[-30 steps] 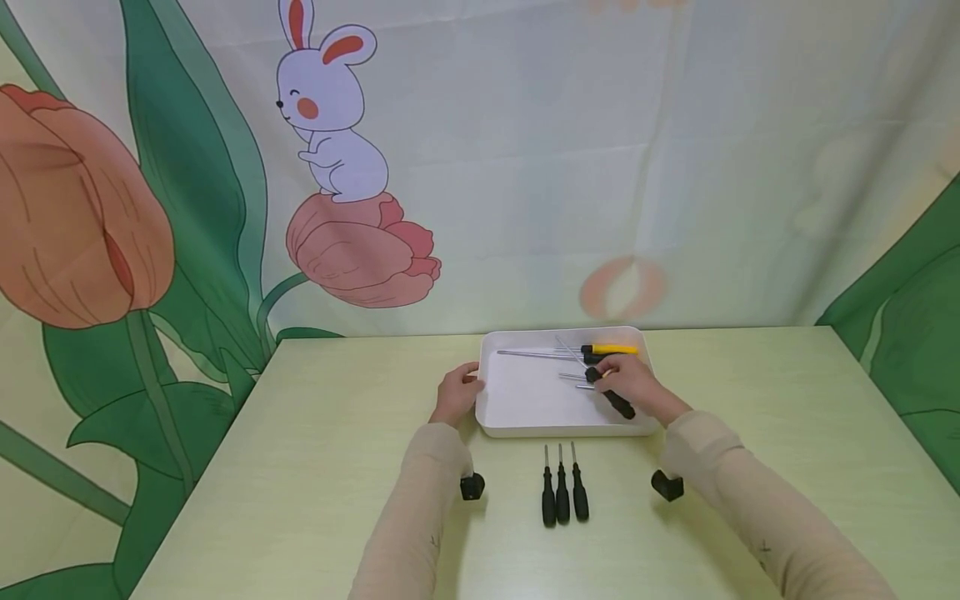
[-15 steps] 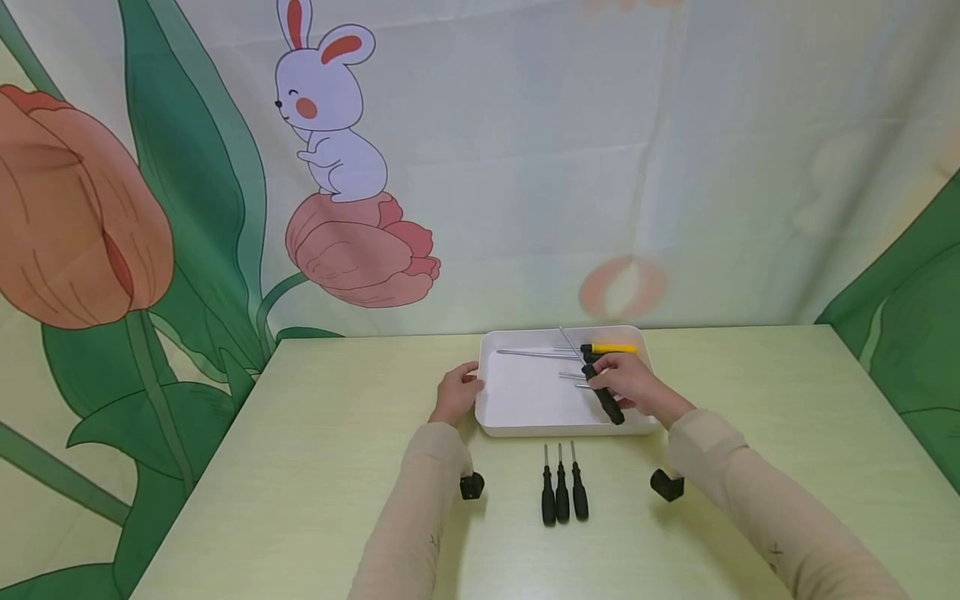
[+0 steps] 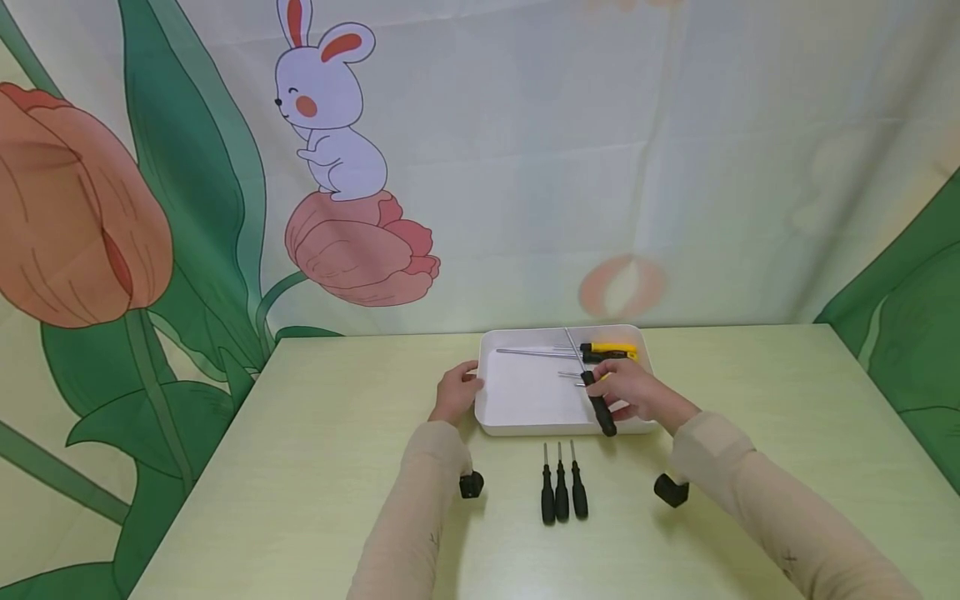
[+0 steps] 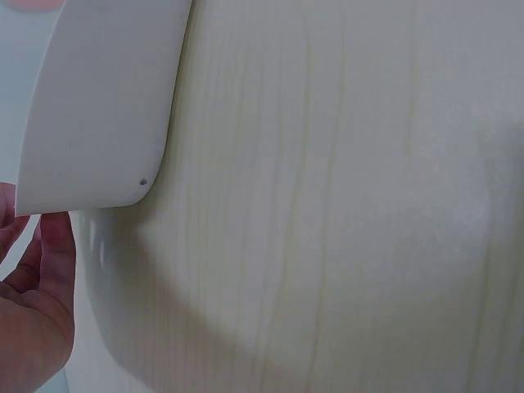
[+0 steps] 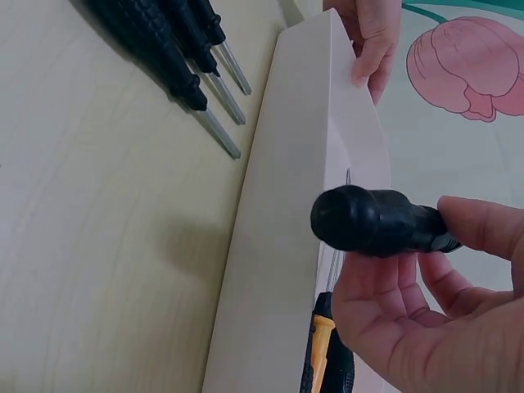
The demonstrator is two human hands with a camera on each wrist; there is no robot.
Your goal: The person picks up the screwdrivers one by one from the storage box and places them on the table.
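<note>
Biggest thing on my feed is the fabric backdrop (image 3: 750, 167), printed with tulips and a white rabbit sitting on one of the blooms. Below it I've got the pale wood-grain surface (image 3: 322, 500), with two beige sleeves (image 3: 408, 517) coming in from the near edge. The white tray (image 3: 525, 404) sits right at the far side, up near the fabric. My right hand (image 3: 630, 389) is half curled over the tray's right side, thumb and fingers pinching the handle of a black screwdriver. My left hand (image 3: 453, 393) has the tray's left rim between thumb and fingers. Inside the tray there's a long-shafted screwdriver (image 3: 540, 355) lying crosswise. The pinched black screwdriver (image 3: 599, 407) is tilted, shaft away from me, butt end over the near rim. Next size down, a yellow-handled screwdriver (image 3: 613, 348) lies along the tray's far side. Finally, three little black screwdrivers (image 3: 562, 501) lie side by side in front of the tray, tips toward it.
</note>
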